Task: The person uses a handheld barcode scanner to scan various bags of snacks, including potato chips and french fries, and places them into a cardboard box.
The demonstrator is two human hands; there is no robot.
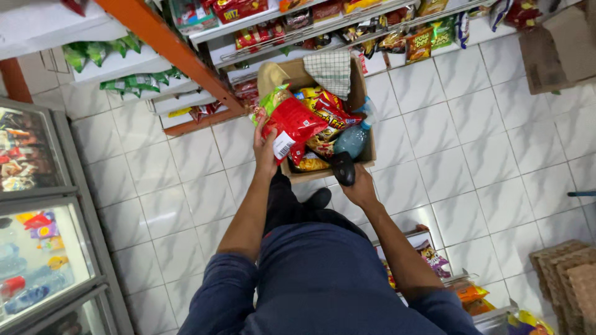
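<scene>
My left hand holds a red snack bag with a green top and a white label patch, raised over an open cardboard box on the floor. My right hand grips a black handheld scanner, its head just below and right of the bag. The box is packed with several red and yellow snack packets, a blue-tinted bottle and a checked cloth draped at its far end.
Store shelves with snack packets run along the top. A glass-topped freezer stands at the left. Stacked egg trays sit at the lower right, more snack packets on a low rack near my right side. White tiled floor.
</scene>
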